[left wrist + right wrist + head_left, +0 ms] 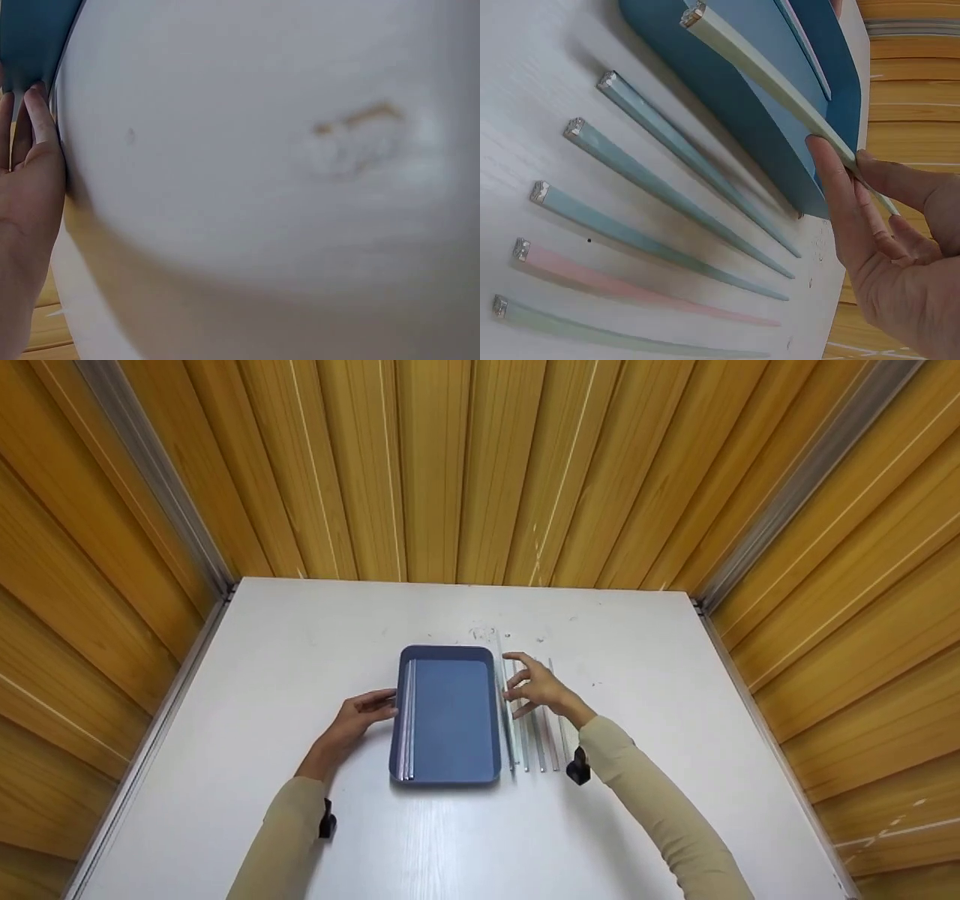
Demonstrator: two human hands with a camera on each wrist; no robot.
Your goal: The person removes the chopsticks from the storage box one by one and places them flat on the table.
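My right hand (541, 688) pinches a pale green chopstick (761, 82) between thumb and fingers, just off the right side of a blue tray (451, 653). Its silver-capped end points toward me, and in the right wrist view it overlaps the tray's wall. On the tray's left side, my left hand (360, 718) holds the rim. A few chopsticks (409, 727) lie lengthwise inside, along that left wall; a pink one and a pale one show. Right of the tray, several more lie side by side on the table: teal chopsticks (682, 161), a pink chopstick (637, 289) and a greenish chopstick (622, 339).
The white table (300, 622) has small dark marks behind the tray. Wood-patterned panels (435, 472) with metal corner rails enclose it at the back and both sides. Each sleeve carries a black wrist camera (578, 769) near the cuff.
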